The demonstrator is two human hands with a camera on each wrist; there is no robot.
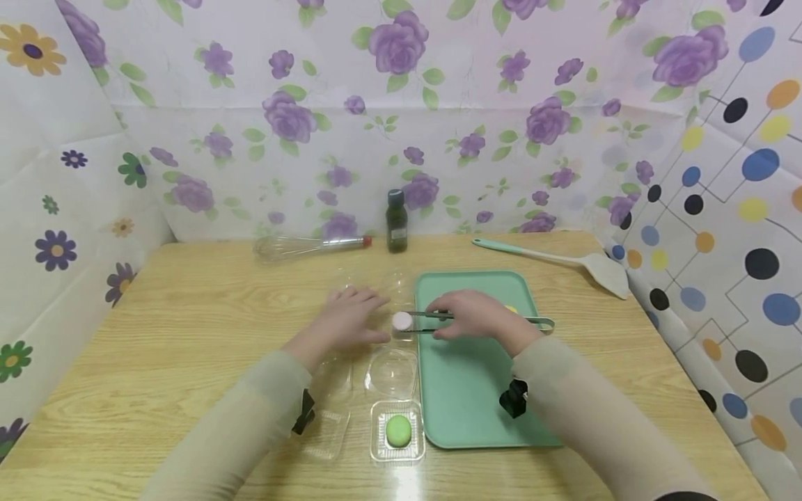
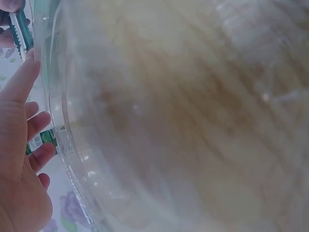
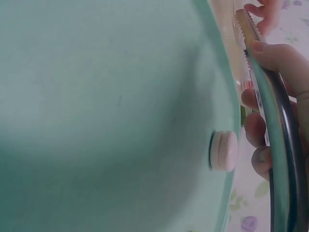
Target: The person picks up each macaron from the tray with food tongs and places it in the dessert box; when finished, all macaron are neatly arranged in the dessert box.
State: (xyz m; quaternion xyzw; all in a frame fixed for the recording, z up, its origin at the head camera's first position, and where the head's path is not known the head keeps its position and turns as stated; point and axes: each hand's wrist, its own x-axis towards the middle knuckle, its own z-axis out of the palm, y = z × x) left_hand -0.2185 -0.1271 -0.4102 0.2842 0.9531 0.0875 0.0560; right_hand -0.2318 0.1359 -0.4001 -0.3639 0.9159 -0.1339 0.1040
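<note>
My right hand [image 1: 471, 314] holds metal tongs [image 1: 540, 321] over the green tray, thumb on one arm and fingers round the other. At the tongs' tips is a pale pink macaron [image 1: 402, 321], over or in a clear plastic box beside the tray; whether the tips squeeze it I cannot tell. Just left of that box is my left hand [image 1: 346, 319], its fingers spread and relaxed; in the left wrist view no thing is gripped in it. A green macaron [image 1: 398, 431] sits in the nearest clear box [image 1: 376, 451]. On the tray lies another pink macaron [image 3: 224, 151].
The green tray [image 1: 470, 410] lies right of a row of clear containers and lids [image 1: 391, 372]. At the back are a whisk [image 1: 301, 245], a dark bottle [image 1: 397, 226] and a turner [image 1: 601, 270]. Something yellow [image 1: 511, 309] shows behind my right hand.
</note>
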